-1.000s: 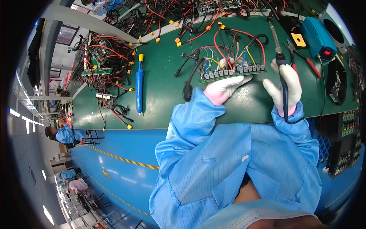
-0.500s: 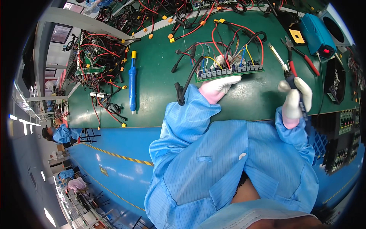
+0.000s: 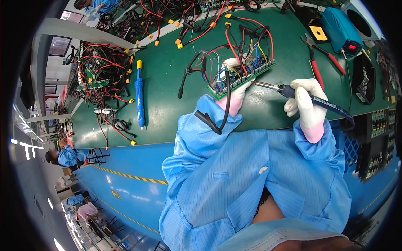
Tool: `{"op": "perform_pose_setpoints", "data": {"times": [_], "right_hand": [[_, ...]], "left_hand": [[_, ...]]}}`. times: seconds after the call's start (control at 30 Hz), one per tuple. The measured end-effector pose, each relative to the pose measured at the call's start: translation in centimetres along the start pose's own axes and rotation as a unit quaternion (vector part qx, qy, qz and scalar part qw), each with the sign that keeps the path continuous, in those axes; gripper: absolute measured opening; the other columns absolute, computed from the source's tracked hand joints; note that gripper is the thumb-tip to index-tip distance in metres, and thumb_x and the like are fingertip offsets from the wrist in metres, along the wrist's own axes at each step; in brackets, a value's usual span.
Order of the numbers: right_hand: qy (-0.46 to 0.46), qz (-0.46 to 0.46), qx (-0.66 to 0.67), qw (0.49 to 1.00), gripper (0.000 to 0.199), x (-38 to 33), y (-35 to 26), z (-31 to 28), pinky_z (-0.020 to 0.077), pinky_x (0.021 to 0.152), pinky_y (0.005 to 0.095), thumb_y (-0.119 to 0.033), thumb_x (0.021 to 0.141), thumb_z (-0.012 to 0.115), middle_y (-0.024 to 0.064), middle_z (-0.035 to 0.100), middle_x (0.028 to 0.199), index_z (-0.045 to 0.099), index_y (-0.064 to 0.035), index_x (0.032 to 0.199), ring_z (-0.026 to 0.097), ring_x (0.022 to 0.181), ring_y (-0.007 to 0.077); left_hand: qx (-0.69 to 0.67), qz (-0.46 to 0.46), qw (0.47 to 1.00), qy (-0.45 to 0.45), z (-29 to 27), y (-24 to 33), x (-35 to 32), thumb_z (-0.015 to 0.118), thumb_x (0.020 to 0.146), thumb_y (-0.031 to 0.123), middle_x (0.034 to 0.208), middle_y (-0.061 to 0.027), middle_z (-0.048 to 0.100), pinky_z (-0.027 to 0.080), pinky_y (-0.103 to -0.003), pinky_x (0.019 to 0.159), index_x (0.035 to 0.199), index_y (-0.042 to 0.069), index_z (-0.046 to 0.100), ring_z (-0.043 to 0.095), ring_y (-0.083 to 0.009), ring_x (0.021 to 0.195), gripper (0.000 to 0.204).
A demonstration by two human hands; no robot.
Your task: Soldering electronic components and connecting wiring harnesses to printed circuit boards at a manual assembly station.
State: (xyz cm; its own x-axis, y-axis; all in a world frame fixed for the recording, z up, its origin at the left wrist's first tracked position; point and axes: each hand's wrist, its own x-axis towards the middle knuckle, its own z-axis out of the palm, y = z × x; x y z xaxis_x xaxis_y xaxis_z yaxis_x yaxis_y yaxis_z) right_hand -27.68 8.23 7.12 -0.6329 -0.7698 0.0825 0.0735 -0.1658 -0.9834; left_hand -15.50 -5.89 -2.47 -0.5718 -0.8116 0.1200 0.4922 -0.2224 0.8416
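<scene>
Here, the left hand (image 3: 238, 94) is closed around a green circuit board (image 3: 247, 80), its white glove showing on both the near and far sides of it. The board sits tilted within that grip, its right end raised toward the far side, with red wires (image 3: 231, 47) rising beyond the fingers and a black cable (image 3: 228, 98) hanging nearer than them. The right hand (image 3: 309, 100) grasps a soldering iron (image 3: 287, 90) by its dark handle; the metal tip points left from that grip and ends right by the board's near edge, though I can't tell whether they touch. Just beyond the right grip lie red-handled pliers (image 3: 335, 65), and farther off stands a teal box (image 3: 341, 34). Well left of the left grip, a blue tube (image 3: 139, 98) lies on the green table (image 3: 167, 100).
</scene>
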Motion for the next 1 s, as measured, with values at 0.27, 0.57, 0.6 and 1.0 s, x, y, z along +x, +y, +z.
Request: {"op": "perform_pose_setpoints", "data": {"times": [0.27,0.57,0.6,1.0], "right_hand": [[-0.019,0.058,0.003,0.998,0.015,0.5,0.0,0.1,0.0460,0.043,0.0198,-0.008,0.089,0.057,0.0111,0.062,0.068,0.057,0.0041,0.098,0.059,0.049,0.0133],[-0.031,0.069,0.005,0.997,0.015,0.3,-0.6,0.4,0.0466,0.044,0.0201,-0.009,0.089,0.058,0.0106,0.062,0.069,0.058,0.0033,0.098,0.059,0.051,0.0129],[-0.033,0.068,0.005,0.997,0.015,0.3,-0.6,0.4,0.0466,0.044,0.0201,-0.009,0.089,0.058,0.0105,0.062,0.069,0.058,0.0031,0.098,0.059,0.051,0.0129],[-0.029,0.088,0.014,0.996,0.015,0.2,-0.7,0.4,0.0465,0.044,0.0204,-0.009,0.088,0.057,0.0107,0.062,0.070,0.059,0.0028,0.097,0.060,0.051,0.0130]], "left_hand": [[0.081,0.085,0.993,0.011,0.9,1.0,0.1,0.069,0.074,-0.008,0.119,-0.0156,0.058,0.049,-0.032,0.095,0.116,-0.001,0.052,0.060,-0.0215,0.104,0.046],[0.113,0.116,0.987,0.000,0.9,1.1,0.5,0.069,0.073,-0.010,0.118,-0.0157,0.059,0.049,-0.032,0.094,0.112,0.000,0.052,0.060,-0.0218,0.105,0.044],[0.120,0.109,0.987,0.003,0.9,1.2,0.4,0.069,0.073,-0.011,0.118,-0.0158,0.059,0.049,-0.032,0.094,0.112,0.000,0.053,0.060,-0.0218,0.105,0.043],[-0.047,0.097,0.994,-0.023,0.2,-0.2,0.6,0.068,0.072,-0.012,0.117,-0.0163,0.059,0.050,-0.033,0.092,0.111,-0.001,0.052,0.059,-0.0231,0.105,0.043]]}}
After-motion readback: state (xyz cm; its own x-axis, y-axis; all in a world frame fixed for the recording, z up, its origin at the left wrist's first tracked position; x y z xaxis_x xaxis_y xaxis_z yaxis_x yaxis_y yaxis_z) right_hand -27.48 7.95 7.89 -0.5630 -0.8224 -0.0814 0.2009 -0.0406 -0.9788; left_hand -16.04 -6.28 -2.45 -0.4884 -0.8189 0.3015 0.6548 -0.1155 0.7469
